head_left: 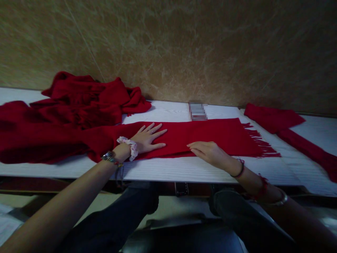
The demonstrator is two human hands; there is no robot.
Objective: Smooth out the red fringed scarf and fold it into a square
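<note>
A red fringed scarf (210, 135) lies flat along a white table (184, 168), its tassels pointing right. My left hand (147, 137) rests palm down on the scarf with fingers spread, a scrunchie and bracelets on the wrist. My right hand (207, 151) lies flat on the scarf's near edge, fingers together and pointing left. Neither hand grips anything.
A heap of crumpled red scarves (73, 105) fills the table's left part. Another folded red scarf (284, 123) lies at the right. A small blurred object (197, 110) sits by the marbled wall (184, 45). My knees are under the table's near edge.
</note>
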